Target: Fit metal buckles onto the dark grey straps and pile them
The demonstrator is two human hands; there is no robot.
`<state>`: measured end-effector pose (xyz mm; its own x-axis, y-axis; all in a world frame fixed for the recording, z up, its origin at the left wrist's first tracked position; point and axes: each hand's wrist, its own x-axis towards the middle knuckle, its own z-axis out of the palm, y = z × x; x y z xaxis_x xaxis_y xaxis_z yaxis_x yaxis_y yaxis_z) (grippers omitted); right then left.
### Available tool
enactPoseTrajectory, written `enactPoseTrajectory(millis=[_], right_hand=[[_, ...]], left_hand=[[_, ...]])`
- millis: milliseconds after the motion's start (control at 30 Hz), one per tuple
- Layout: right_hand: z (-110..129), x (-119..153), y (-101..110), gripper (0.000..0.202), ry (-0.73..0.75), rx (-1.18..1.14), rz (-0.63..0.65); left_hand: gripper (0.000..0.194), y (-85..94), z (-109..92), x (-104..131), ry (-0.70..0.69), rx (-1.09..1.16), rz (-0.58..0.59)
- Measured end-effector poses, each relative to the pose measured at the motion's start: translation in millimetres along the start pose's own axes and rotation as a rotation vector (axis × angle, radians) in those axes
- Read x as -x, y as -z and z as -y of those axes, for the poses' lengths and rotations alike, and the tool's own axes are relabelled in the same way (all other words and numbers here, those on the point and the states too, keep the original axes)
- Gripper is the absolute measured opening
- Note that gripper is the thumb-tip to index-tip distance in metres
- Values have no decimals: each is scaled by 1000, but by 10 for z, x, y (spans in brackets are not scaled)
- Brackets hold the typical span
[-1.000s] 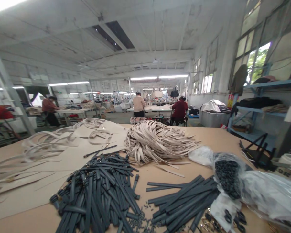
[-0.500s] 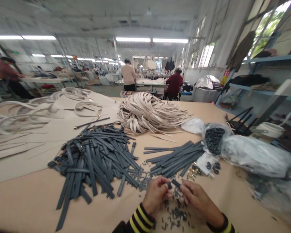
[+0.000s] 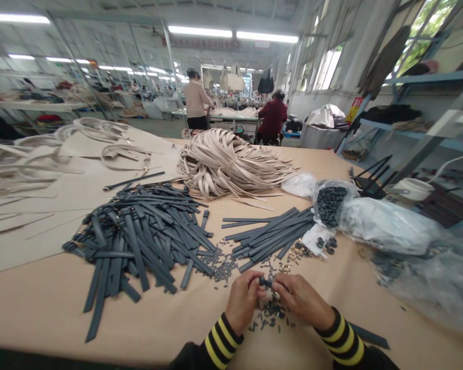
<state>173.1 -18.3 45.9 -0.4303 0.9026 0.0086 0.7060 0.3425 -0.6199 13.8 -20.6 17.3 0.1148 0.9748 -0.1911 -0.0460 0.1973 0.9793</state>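
Observation:
My left hand point(image 3: 245, 298) is closed on one end of a dark strap piece point(image 3: 266, 282) near the front of the table. From the other side my right hand point(image 3: 303, 298) pinches the same strap, with its fingers close to those of my left hand. A long dark strap end point(image 3: 368, 335) shows beyond my right sleeve. Small dark bits point(image 3: 272, 313) lie on the table beneath both hands. Behind them are loose dark straps point(image 3: 273, 236) and a scatter of small grey pieces point(image 3: 221, 266).
A big pile of dark straps point(image 3: 139, 231) lies left, beige strips point(image 3: 231, 164) are bundled behind, and beige panels point(image 3: 77, 190) cover the far left. Plastic bags point(image 3: 389, 223) and brass fittings point(image 3: 295, 253) are at the right. Two people point(image 3: 196, 100) point(image 3: 272, 118) are in the background.
My hands have come together on the dark strap, where a gap showed between the two pieces before. The camera view has shifted, and a strap end now shows past my right sleeve.

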Motion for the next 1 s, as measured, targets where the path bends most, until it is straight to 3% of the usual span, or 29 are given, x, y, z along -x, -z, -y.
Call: enactPoseTrajectory(millis=[100, 200, 300, 500, 667, 833, 900, 1000], right_hand=[[-7, 26, -78, 27, 11, -27, -51], [23, 79, -168, 27, 14, -75, -82], [59, 130, -235, 23, -14, -152, -117], [58, 191, -251, 10, -57, -313, -56], [15, 250, -136, 8, -28, -238, -26], [-71, 294, -13, 11, -64, -392, 92], [-128, 295, 32, 11, -61, -392, 66], [-261, 297, 110, 11, -107, -352, -60]], left_hand=[[27, -16, -18, 59, -58, 26, 22], [27, -24, -30, 86, 64, 126, 92], [31, -40, 28, 93, 166, 198, 88], [32, -91, 123, 134, 126, 30, 199], [31, -81, 100, 135, 123, -29, 167], [28, -81, 46, 64, 45, -153, 204], [25, -123, -23, -14, -40, -267, 231], [20, -244, -154, -196, -253, -496, 167]])
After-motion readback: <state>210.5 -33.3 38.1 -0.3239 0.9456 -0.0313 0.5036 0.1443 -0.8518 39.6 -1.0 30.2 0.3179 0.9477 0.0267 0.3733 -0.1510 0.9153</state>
